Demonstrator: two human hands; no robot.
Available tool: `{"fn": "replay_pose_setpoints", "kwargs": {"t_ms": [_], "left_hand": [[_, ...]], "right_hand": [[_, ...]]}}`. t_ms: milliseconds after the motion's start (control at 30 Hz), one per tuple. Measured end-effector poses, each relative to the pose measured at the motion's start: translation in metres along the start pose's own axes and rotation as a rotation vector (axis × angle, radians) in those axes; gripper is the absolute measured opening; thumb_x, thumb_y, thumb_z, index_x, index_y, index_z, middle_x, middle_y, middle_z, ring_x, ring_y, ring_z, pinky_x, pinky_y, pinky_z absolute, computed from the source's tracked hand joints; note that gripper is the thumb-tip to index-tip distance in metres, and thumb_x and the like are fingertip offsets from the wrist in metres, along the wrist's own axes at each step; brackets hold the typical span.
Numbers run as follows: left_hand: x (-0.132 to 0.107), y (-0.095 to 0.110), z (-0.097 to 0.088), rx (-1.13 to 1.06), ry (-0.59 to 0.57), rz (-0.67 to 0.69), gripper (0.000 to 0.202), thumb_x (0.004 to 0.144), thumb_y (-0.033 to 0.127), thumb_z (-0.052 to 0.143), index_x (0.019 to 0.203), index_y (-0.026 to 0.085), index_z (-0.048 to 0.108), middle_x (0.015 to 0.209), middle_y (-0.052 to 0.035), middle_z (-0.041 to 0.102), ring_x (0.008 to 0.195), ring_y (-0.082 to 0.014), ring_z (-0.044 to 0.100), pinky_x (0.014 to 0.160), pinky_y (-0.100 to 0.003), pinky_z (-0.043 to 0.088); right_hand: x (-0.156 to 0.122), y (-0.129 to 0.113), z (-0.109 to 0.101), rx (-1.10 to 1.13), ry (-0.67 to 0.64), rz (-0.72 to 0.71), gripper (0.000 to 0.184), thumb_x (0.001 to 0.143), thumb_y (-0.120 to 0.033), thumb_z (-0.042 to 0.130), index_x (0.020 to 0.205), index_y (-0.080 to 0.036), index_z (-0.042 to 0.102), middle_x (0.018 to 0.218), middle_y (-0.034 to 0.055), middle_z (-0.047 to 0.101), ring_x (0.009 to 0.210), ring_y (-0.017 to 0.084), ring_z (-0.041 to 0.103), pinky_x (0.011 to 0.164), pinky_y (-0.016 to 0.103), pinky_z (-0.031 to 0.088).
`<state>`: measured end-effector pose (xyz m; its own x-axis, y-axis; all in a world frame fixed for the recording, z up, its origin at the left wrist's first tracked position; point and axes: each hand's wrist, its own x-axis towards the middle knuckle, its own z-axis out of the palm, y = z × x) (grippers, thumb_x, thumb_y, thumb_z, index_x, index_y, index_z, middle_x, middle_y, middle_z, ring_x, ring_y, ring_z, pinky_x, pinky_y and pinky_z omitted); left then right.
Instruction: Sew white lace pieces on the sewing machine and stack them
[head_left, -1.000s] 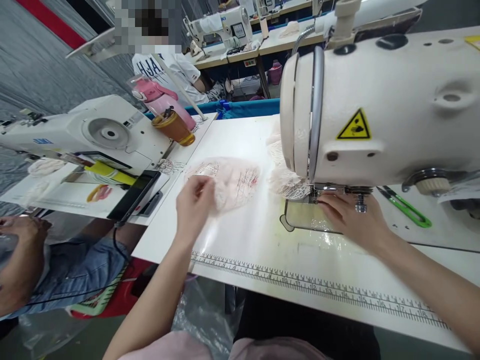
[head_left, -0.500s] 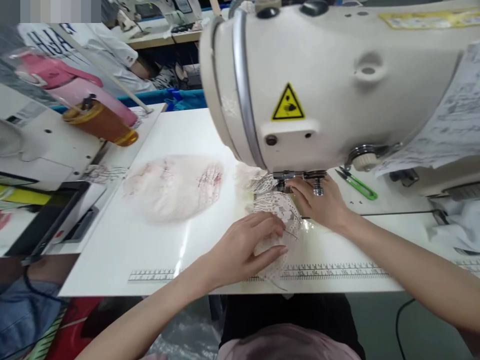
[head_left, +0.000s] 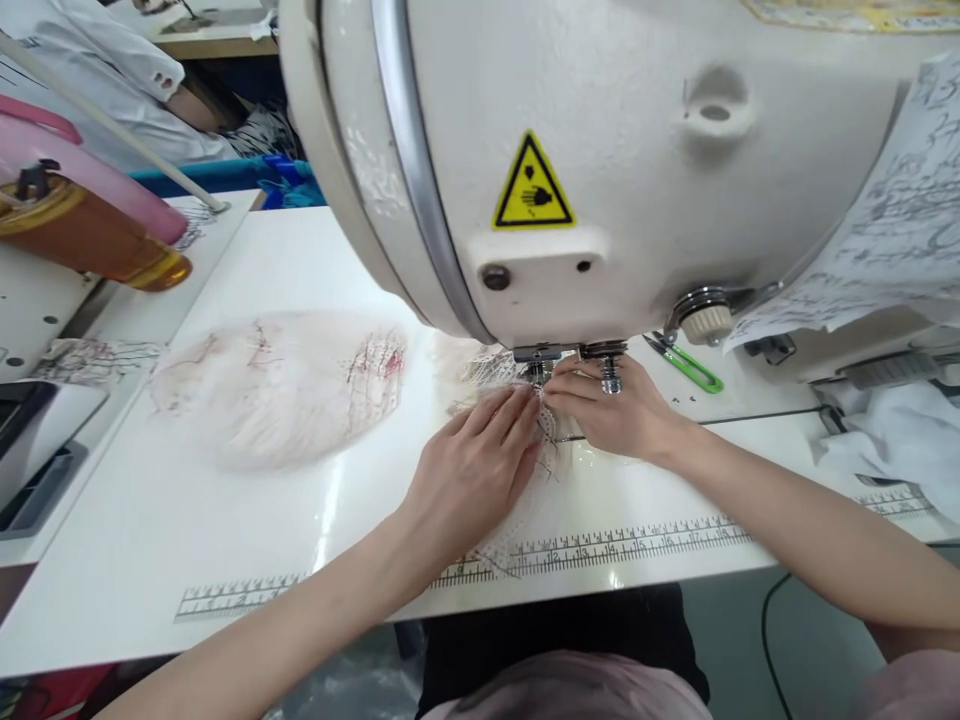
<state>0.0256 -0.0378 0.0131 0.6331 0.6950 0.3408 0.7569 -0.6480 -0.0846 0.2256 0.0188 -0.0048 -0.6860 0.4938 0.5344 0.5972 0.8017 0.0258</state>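
Pale lace [head_left: 547, 448] beneath a left hand [head_left: 474, 468] now closer to the right hand [head_left: 611, 405], either grip's closure unclear

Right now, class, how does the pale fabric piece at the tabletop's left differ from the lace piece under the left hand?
The pale fabric piece lies untouched; the lace piece is under the left hand.
The pale fabric piece shows its whole outline; the lace piece is partly hidden.
The pale fabric piece lies clear of the printed ruler; the lace piece reaches over it.
Both are pale with dark threads.
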Motion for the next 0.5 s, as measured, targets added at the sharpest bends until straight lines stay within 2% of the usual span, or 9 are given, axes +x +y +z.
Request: {"fn": "replay_pose_setpoints", "kwargs": {"t_ms": [100, 233, 367, 433, 500], "left_hand": [[0.003, -0.005, 0.01, 0.006, 0.008, 0.026, 0.036, 0.095, 0.022, 0.046, 0.123, 0.003, 0.059, 0.129, -0.0159, 0.06, 0.12, -0.0285, 0.057, 0.094, -0.041, 0.054], [0.006, -0.016, 0.016, -0.002, -0.005, 0.038, 0.037, 0.096, 0.023, 0.044, 0.126, 0.005, 0.057, 0.132, -0.0146, 0.058, 0.123, -0.0279, 0.055, 0.098, -0.042, 0.052], [0.007, -0.022, 0.021, -0.01, -0.005, 0.025, 0.039, 0.095, 0.023, 0.043, 0.128, 0.004, 0.056, 0.13, -0.0159, 0.059, 0.122, -0.0286, 0.055, 0.099, -0.043, 0.051], [0.008, -0.023, 0.023, -0.014, 0.003, 0.005, 0.039, 0.095, 0.022, 0.043, 0.128, 0.004, 0.055, 0.128, -0.016, 0.06, 0.12, -0.0287, 0.057, 0.099, -0.042, 0.051], [0.009, -0.024, 0.024, -0.019, 0.007, -0.011, 0.039, 0.095, 0.022, 0.044, 0.128, 0.005, 0.056, 0.126, -0.0154, 0.062, 0.118, -0.0285, 0.058, 0.098, -0.042, 0.051]], "right_hand": [[0.001, 0.001, -0.001, -0.127, 0.117, -0.118, 0.029, 0.08, 0.0, 0.048, 0.08, -0.022, 0.067, 0.087, -0.0101, 0.073, 0.066, 0.01, 0.055, 0.087, 0.031, 0.043], [0.001, 0.004, 0.001, -0.07, 0.162, -0.092, 0.02, 0.083, -0.007, 0.055, 0.086, -0.022, 0.069, 0.09, -0.0082, 0.074, 0.072, 0.01, 0.062, 0.078, 0.028, 0.049], [0.0, 0.005, 0.005, -0.015, 0.068, 0.028, 0.02, 0.089, -0.016, 0.052, 0.09, -0.023, 0.071, 0.09, -0.0057, 0.076, 0.073, 0.011, 0.067, 0.064, 0.026, 0.052], [-0.001, 0.004, 0.007, 0.029, 0.033, 0.072, 0.022, 0.09, -0.017, 0.051, 0.093, -0.022, 0.071, 0.095, -0.0048, 0.076, 0.075, 0.012, 0.069, 0.066, 0.026, 0.054], [-0.003, 0.003, 0.008, 0.037, 0.041, 0.066, 0.023, 0.088, -0.012, 0.053, 0.096, -0.022, 0.071, 0.101, -0.0046, 0.075, 0.083, 0.014, 0.069, 0.074, 0.029, 0.055]]}}
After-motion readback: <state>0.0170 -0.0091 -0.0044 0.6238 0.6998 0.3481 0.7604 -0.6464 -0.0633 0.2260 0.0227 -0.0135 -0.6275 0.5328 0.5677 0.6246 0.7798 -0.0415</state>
